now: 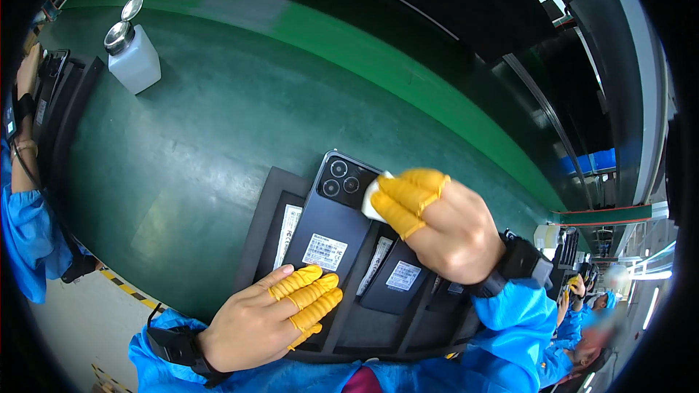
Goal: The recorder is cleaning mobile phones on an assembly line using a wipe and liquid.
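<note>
A dark blue smartphone (329, 220) lies back side up over a black tray, its camera end sticking out past the tray's far edge. My left hand (266, 316), with yellow finger cots, grips the phone's lower end, fingers over the back below a white label (325, 251). My right hand (444, 227), also in yellow finger cots, pinches a white wiping cloth (373, 202) against the phone beside the camera lenses. The hand hides most of the cloth. A second dark phone (394, 276) with a white label sits in a tray slot below my right hand.
The black compartment tray (255, 236) rests on a green work table (196, 153). A white dispenser bottle (135, 62) with its metal lid up stands at the far left. Another person's arm (23, 167) is at the left edge beside a dark tray (76, 94). Other people sit at far right.
</note>
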Demonstrator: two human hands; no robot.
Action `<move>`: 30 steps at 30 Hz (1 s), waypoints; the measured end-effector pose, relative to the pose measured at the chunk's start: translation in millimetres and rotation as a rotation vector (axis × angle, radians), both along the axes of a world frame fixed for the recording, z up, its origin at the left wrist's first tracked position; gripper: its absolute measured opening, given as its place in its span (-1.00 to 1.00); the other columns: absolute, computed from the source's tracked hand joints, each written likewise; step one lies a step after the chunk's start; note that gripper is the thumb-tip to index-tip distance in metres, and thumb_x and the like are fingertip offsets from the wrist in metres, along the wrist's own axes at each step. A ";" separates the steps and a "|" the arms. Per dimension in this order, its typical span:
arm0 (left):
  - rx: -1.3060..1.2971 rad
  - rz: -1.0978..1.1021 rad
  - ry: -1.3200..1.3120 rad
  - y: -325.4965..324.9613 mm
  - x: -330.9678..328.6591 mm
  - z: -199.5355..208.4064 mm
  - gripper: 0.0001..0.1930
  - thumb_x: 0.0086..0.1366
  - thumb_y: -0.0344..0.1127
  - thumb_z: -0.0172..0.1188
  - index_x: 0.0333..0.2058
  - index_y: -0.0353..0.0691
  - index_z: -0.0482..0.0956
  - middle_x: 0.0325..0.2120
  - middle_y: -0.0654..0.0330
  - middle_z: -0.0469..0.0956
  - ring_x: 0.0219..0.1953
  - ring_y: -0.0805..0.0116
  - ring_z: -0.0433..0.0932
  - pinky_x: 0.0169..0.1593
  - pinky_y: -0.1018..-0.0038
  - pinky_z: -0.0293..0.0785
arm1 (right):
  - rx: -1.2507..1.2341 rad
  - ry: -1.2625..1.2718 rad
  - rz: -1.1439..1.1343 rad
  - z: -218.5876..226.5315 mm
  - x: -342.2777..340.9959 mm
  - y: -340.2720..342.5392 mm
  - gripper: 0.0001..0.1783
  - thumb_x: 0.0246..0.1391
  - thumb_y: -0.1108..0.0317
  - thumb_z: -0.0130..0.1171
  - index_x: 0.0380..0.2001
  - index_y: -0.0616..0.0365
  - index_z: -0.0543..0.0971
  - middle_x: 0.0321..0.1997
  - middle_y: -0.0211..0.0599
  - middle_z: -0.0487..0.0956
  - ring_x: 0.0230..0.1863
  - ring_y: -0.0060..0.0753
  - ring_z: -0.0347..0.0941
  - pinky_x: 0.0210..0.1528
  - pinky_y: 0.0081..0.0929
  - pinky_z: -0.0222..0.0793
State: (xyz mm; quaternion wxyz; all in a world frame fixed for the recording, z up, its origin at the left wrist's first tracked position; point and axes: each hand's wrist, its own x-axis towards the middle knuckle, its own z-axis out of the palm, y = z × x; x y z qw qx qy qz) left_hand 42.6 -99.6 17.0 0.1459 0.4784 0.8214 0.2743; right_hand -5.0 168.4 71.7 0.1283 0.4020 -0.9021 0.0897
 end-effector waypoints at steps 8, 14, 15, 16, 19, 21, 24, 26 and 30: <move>0.029 -0.004 -0.002 -1.9 -2.5 -3.1 -0.50 0.22 -0.13 0.28 0.15 -0.03 0.52 0.14 0.25 0.49 0.22 0.28 0.42 0.35 0.26 0.23 | 0.060 0.037 0.039 -20.8 -13.0 -18.9 -0.59 -0.33 0.46 0.25 -0.26 0.35 0.64 -0.23 -0.11 0.55 -0.18 -0.11 0.52 -0.16 -0.30 0.56; 0.040 0.034 -0.008 0.2 2.0 1.0 -0.50 0.21 -0.12 0.26 0.14 -0.04 0.52 0.14 0.26 0.49 0.22 0.27 0.42 0.34 0.26 0.25 | -0.022 -0.014 0.051 -5.9 -9.8 -13.6 -0.66 -0.35 0.44 0.24 -0.35 0.32 0.64 -0.29 -0.14 0.53 -0.22 -0.15 0.51 -0.09 -0.29 0.54; 0.045 0.028 -0.004 0.4 0.7 -1.0 -0.50 0.21 -0.12 0.26 0.14 -0.04 0.52 0.14 0.26 0.49 0.22 0.27 0.42 0.34 0.26 0.25 | -0.086 0.109 0.018 -6.4 -19.9 -20.8 -0.77 -0.28 0.41 0.25 -0.45 0.29 0.63 -0.38 -0.19 0.47 -0.25 -0.21 0.48 -0.02 -0.30 0.52; 0.062 0.022 -0.005 0.9 -0.6 -3.3 -0.50 0.20 -0.18 0.24 0.14 -0.05 0.52 0.14 0.25 0.49 0.22 0.27 0.42 0.34 0.25 0.24 | -0.066 0.145 0.037 -12.7 -30.7 -23.9 -0.72 -0.27 0.37 0.24 -0.41 0.30 0.63 -0.32 -0.17 0.47 -0.21 -0.19 0.48 -0.03 -0.32 0.52; 0.072 -0.004 -0.024 -0.1 -4.9 -2.3 -0.49 0.15 -0.29 0.18 0.14 -0.07 0.52 0.15 0.23 0.48 0.22 0.26 0.43 0.35 0.25 0.24 | 0.021 0.013 0.046 -29.0 -28.6 -20.6 -0.71 -0.28 0.37 0.24 -0.40 0.30 0.63 -0.28 -0.17 0.48 -0.18 -0.19 0.47 -0.07 -0.33 0.52; 0.055 0.012 -0.044 -5.1 -4.5 6.1 -0.46 0.12 -0.34 0.14 0.14 -0.09 0.51 0.15 0.21 0.48 0.22 0.25 0.42 0.35 0.24 0.23 | 0.044 0.000 0.042 -18.1 -11.5 -18.4 -0.60 -0.30 0.49 0.24 -0.24 0.33 0.63 -0.19 -0.12 0.56 -0.19 -0.15 0.53 -0.14 -0.30 0.55; 0.057 0.009 -0.088 -0.9 -4.1 9.0 -0.41 0.05 -0.38 0.10 0.15 -0.13 0.51 0.15 0.19 0.48 0.22 0.23 0.42 0.35 0.24 0.23 | 0.105 -0.130 0.068 -12.8 7.8 0.4 -0.70 -0.38 0.42 0.26 -0.43 0.28 0.65 -0.39 -0.24 0.48 -0.28 -0.22 0.48 -0.10 -0.34 0.55; 0.062 0.000 -0.082 -0.8 -3.7 8.6 -0.41 0.05 -0.37 0.10 0.15 -0.13 0.50 0.16 0.20 0.47 0.22 0.23 0.41 0.35 0.23 0.23 | 0.001 -0.058 0.069 -13.4 1.1 -10.5 -0.62 -0.42 0.44 0.25 -0.35 0.30 0.66 -0.31 -0.19 0.53 -0.26 -0.18 0.51 -0.11 -0.32 0.56; 0.088 -0.012 -0.041 -0.2 -5.1 -1.0 -0.42 0.06 -0.35 0.12 0.15 -0.12 0.50 0.16 0.20 0.47 0.22 0.24 0.41 0.35 0.24 0.23 | -0.032 0.025 0.105 -27.2 -15.5 -27.8 -0.50 -0.44 0.45 0.23 -0.24 0.33 0.66 -0.19 -0.11 0.58 -0.20 -0.12 0.54 -0.10 -0.31 0.57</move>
